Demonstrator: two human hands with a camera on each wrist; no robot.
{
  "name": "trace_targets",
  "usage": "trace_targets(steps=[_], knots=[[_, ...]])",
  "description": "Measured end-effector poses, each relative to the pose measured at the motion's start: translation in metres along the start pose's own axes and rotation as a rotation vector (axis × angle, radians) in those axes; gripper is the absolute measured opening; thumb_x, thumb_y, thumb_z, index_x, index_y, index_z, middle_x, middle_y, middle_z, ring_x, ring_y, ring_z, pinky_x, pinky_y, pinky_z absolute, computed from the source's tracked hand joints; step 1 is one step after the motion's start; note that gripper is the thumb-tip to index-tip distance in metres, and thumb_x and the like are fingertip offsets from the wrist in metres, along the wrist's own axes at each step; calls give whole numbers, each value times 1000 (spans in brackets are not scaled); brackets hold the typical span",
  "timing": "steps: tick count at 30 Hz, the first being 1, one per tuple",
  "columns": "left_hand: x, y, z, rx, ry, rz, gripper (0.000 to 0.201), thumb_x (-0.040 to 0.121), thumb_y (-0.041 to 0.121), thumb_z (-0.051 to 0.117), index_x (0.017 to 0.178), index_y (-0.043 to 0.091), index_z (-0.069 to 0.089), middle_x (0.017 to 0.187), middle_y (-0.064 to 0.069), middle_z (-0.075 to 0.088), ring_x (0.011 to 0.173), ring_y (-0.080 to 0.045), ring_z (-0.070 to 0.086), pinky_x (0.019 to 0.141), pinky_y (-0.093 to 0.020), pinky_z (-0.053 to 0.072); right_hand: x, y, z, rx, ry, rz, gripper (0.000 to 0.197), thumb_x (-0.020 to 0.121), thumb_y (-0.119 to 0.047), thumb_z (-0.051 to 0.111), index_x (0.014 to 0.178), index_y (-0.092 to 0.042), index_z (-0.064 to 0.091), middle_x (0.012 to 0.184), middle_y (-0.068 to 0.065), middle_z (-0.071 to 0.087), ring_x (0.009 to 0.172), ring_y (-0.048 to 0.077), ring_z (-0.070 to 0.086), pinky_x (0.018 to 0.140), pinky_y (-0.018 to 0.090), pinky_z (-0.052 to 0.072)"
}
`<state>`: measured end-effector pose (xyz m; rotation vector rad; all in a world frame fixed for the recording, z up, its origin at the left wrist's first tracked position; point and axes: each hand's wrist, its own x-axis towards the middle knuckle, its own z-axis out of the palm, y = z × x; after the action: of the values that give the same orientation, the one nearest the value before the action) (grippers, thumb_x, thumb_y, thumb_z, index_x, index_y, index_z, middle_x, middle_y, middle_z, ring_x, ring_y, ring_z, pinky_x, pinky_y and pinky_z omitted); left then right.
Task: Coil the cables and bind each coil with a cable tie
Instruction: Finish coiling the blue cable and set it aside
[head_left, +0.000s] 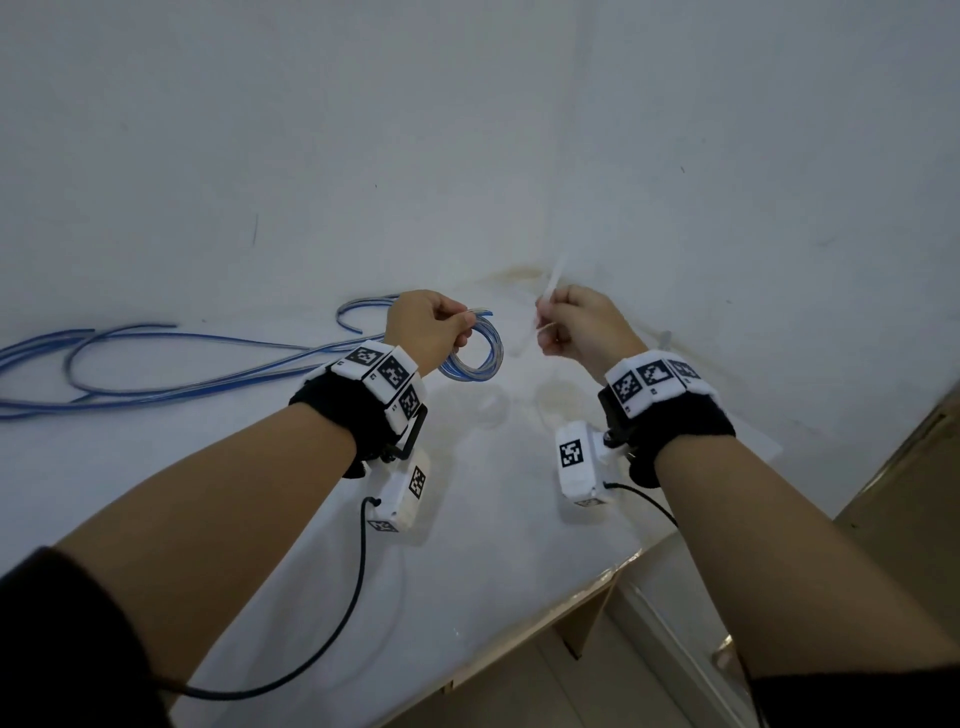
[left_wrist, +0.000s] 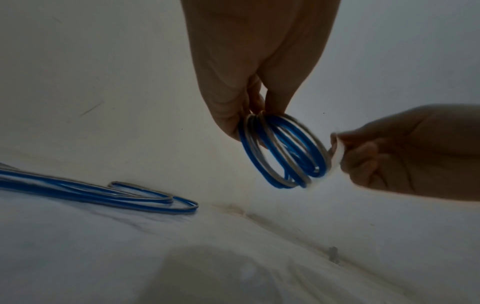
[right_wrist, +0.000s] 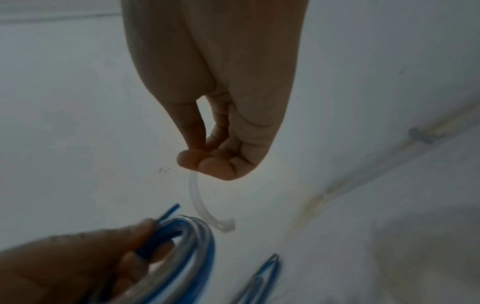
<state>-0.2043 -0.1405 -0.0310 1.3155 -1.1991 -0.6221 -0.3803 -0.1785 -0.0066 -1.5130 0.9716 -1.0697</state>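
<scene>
My left hand (head_left: 441, 332) grips a small coil of blue and clear cable (head_left: 475, 358) above the white table; in the left wrist view the coil (left_wrist: 285, 152) hangs from the fingertips (left_wrist: 249, 115). My right hand (head_left: 566, 325) pinches a translucent white cable tie (head_left: 553, 283) just right of the coil. In the right wrist view the tie (right_wrist: 205, 207) curves down from thumb and forefinger (right_wrist: 200, 160), its head end close to the coil (right_wrist: 187, 242), apart from it. The left wrist view shows the right hand (left_wrist: 389, 156) beside the coil.
Long loose blue cables (head_left: 156, 358) sprawl over the left of the white table (head_left: 260, 467), seen also as loose cables (left_wrist: 103, 193) in the left wrist view. White walls meet in a corner behind the hands. The table's front edge (head_left: 571, 603) runs lower right, floor beyond.
</scene>
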Motion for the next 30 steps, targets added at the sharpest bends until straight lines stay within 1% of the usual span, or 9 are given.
trace_targets(steps=[3,6,8,10,17,21,26,28,30], knots=[[0,-1,-7,19,30,5,12,87,4,62,95,-6,64,64,-6,60,39,1,52,48,-14,47,-4,-10,16,195,-87,-34,18,96,-3,45,80,-10,48,70,6,52,45,9,54,51,23,49],[-1,-1,-14,46,75,15,4,86,6,64,86,2,65,61,-5,60,46,-5,56,57,-23,51,-8,-12,30,215,-139,-57,15,96,-2,44,83,-8,48,71,8,51,45,9,56,52,23,52],[-1,-2,-19,71,113,32,3,86,5,64,82,5,64,59,-3,59,43,-1,55,59,-26,51,-8,-12,36,231,-149,-75,15,97,-1,44,83,-7,48,72,10,51,45,10,56,52,23,52],[-2,-2,-24,67,125,39,2,86,4,63,83,4,63,59,-3,59,38,3,51,58,-24,50,-8,-11,41,225,-163,-83,16,97,-1,43,83,-8,48,72,10,52,46,10,58,53,23,54],[-8,4,-31,29,60,50,5,86,3,63,82,5,63,61,-4,60,40,2,53,52,-14,48,-8,-2,64,88,-196,-176,17,94,5,46,82,-6,49,80,16,57,62,16,68,66,26,59],[-8,4,-35,17,53,18,18,87,6,63,72,15,59,57,-3,59,39,1,52,51,-15,48,-6,3,72,87,-146,-255,15,92,5,49,82,-6,52,91,15,55,68,17,69,71,26,58],[-7,9,-41,37,87,-5,22,88,7,61,69,16,55,51,2,57,37,2,52,45,-11,45,-7,4,80,126,-132,-291,11,91,5,53,86,-5,52,107,6,57,68,13,69,73,25,57],[-6,10,-43,63,80,-22,24,89,7,59,68,17,53,53,1,57,37,1,52,46,-12,45,-6,4,82,130,-149,-298,13,91,6,52,86,-5,51,113,10,59,68,15,69,74,27,57],[-5,10,-46,72,52,-56,24,90,7,58,68,15,52,53,-1,56,39,-1,52,51,-17,47,-5,4,84,134,-176,-299,16,92,8,48,84,-6,49,111,15,62,68,15,68,76,29,57]])
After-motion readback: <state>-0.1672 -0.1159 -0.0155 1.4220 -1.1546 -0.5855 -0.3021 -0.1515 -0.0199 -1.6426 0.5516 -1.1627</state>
